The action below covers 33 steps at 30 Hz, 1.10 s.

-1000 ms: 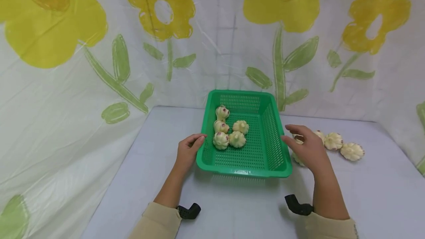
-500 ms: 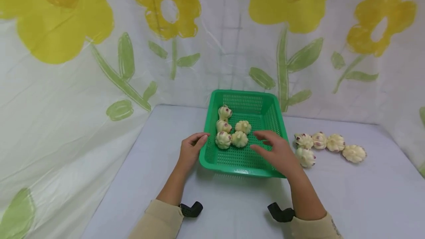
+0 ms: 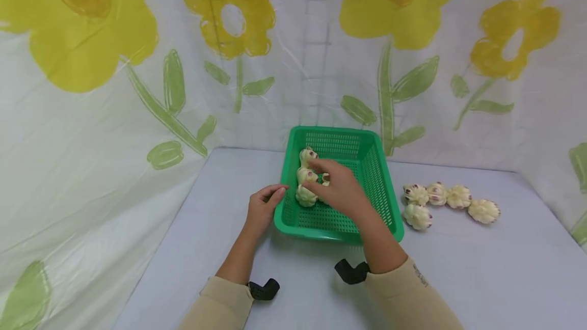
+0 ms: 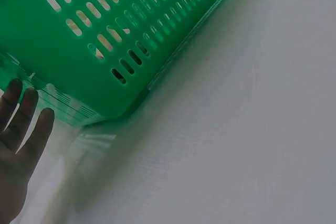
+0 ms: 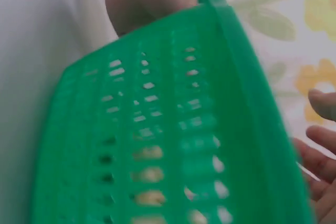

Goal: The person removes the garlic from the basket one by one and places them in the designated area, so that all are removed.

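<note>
Whitish garlic bulbs [image 3: 305, 195] with purple marks lie along the left side of a green plastic basket [image 3: 339, 236]. My right hand [image 3: 340, 187] hovers over them inside the basket, thumb and fingers apart, with nothing seen between them; it hides the bulbs in the middle. In the right wrist view the fingers of the right hand [image 5: 320, 156] are spread beyond the basket wall [image 5: 157, 108]. My left hand [image 3: 263, 210] rests at the basket's left rim. The left wrist view shows three extended fingers of the left hand [image 4: 23, 129] beside the basket wall [image 4: 79, 82].
Several more garlic bulbs [image 3: 458, 196] lie on the white table [image 3: 481, 269] right of the basket, in a row with one bulb [image 3: 418, 217] nearer me. A flowered curtain [image 3: 284, 65] hangs behind the table.
My right hand has moved left, from beside the loose bulbs on the table, across the basket's right rim, to over the bulbs inside. The left hand stays at the left rim.
</note>
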Each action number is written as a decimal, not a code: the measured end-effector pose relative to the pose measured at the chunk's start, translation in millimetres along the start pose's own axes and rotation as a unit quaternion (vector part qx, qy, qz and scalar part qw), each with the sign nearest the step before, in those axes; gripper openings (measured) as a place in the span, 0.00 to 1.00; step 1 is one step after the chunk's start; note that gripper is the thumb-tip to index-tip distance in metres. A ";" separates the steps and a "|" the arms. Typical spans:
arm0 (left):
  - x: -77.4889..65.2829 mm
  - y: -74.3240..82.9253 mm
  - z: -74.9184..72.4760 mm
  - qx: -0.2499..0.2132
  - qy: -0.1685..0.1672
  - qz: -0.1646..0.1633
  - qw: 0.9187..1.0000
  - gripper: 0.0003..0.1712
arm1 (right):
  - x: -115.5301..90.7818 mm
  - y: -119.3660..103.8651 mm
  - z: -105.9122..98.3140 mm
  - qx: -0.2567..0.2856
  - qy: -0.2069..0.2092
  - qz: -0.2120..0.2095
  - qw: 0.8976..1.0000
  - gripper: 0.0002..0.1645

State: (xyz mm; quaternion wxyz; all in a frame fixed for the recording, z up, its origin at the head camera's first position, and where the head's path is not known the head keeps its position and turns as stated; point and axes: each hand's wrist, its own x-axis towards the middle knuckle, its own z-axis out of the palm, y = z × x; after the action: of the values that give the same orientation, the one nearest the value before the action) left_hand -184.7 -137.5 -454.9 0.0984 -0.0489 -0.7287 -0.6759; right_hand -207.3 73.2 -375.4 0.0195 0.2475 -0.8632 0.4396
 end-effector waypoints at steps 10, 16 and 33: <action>0.8 -1.9 1.0 0.001 -0.015 0.007 1.000 0.14 | 14.3 24.5 29.5 0.000 -0.032 0.072 0.997 0.35; 0.4 -2.4 -0.8 -0.001 -0.012 0.008 1.000 0.14 | 16.4 30.1 36.2 0.010 -0.063 0.097 0.993 0.37; 3.4 -12.6 0.4 -0.005 0.004 0.013 1.000 0.14 | 19.8 36.6 40.5 -0.057 -0.160 0.082 0.982 0.40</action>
State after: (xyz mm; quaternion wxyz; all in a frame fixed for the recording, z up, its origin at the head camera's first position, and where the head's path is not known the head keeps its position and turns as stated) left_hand -190.6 -138.4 -466.5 0.1103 -0.0559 -0.7243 -0.6783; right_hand -233.4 51.9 -422.7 -0.1415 0.2414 -0.8961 0.3446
